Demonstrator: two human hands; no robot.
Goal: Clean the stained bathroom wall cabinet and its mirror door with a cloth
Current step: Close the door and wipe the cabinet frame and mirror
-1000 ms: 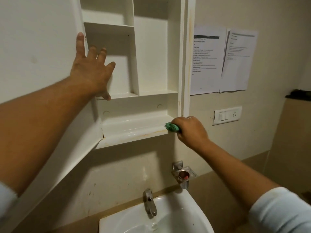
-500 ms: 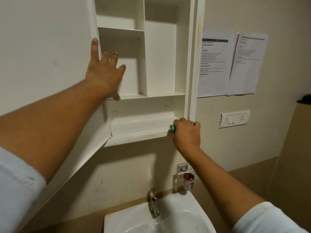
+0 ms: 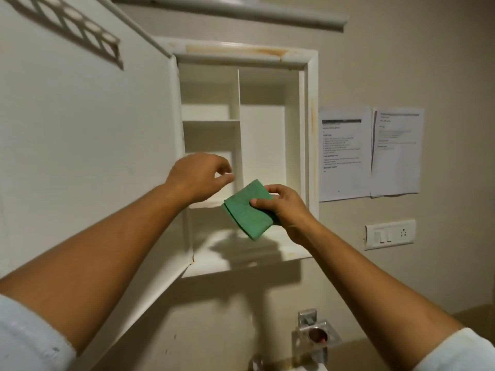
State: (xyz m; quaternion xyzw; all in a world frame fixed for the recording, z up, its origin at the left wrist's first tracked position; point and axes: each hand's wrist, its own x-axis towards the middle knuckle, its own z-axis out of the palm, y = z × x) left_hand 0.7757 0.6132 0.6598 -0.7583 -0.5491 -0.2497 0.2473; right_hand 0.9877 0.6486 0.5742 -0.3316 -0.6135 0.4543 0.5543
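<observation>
Beige bathroom wall, stained white wall cabinet (image 3: 310, 129) open; right hand (image 3: 284, 210) pinches a folded green cloth (image 3: 246, 212) — left hand (image 3: 198, 178) beside it, loosely curled, holding nothing.

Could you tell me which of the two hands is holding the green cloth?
The right hand: it pinches the folded green cloth in front of the cabinet, while the left hand beside it holds nothing, fingers loosely curled.
</observation>
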